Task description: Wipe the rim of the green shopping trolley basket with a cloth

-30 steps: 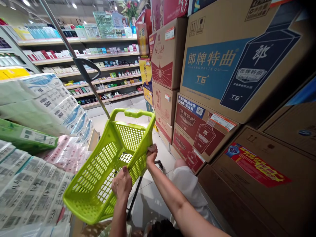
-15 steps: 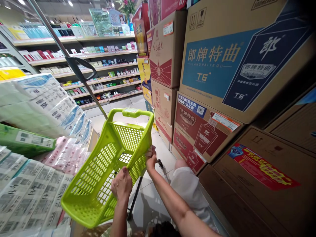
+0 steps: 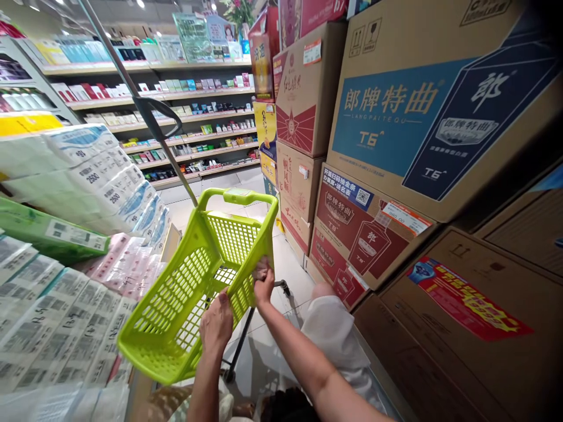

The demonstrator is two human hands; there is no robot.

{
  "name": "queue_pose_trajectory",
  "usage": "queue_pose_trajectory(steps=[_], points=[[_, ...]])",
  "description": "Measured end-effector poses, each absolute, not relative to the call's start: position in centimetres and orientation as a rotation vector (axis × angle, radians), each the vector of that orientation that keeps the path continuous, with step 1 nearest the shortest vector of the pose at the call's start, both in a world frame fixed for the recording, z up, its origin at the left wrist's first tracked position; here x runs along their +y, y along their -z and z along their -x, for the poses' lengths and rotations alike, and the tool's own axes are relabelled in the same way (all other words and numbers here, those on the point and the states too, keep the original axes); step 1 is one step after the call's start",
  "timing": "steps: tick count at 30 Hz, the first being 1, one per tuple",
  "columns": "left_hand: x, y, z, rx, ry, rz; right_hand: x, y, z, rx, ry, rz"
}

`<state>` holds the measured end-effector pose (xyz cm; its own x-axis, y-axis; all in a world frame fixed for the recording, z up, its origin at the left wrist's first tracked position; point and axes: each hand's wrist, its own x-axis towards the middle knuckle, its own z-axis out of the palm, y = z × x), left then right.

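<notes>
A bright green plastic shopping basket cart (image 3: 185, 293) with slotted walls stands tilted in front of me, on a dark wheeled frame. My left hand (image 3: 216, 322) is closed over its near rim, thumb on top. My right hand (image 3: 264, 282) is pressed to the outer near side of the basket, close to its far corner, with fingers bent. A pale, crumpled-looking patch shows at those fingertips; whether it is a cloth or blurred fingers is unclear. The basket holds nothing that I can see. A long metal pole with a black loop handle (image 3: 165, 120) rises behind it.
Stacked cardboard liquor cartons (image 3: 378, 123) line the right side. Plastic-wrapped paper packs (image 3: 57, 316) are piled at left. Shelves of small boxed goods (image 3: 197, 111) stand at the back. A tiled floor (image 3: 285, 264) runs between, and a knee in white cloth (image 3: 329, 328) is close on the right.
My right hand has shifted slightly down and left along the basket's side. My left hand keeps its grip on the rim. The view has turned a little to the left.
</notes>
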<state>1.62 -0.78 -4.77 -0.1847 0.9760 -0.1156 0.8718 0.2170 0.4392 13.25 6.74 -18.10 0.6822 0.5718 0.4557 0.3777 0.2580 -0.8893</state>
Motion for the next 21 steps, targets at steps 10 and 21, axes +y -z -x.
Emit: queue_pose_trajectory(steps=[10,21], points=[[-0.9,6.5,0.5,2.185,-0.452,-1.582,1.6,18.7,-9.5,-1.454,0.078,1.098],[-1.2,6.0,-0.1,2.149,-0.401,-1.572,1.7,16.8,-10.5,-1.446,0.113,1.08]])
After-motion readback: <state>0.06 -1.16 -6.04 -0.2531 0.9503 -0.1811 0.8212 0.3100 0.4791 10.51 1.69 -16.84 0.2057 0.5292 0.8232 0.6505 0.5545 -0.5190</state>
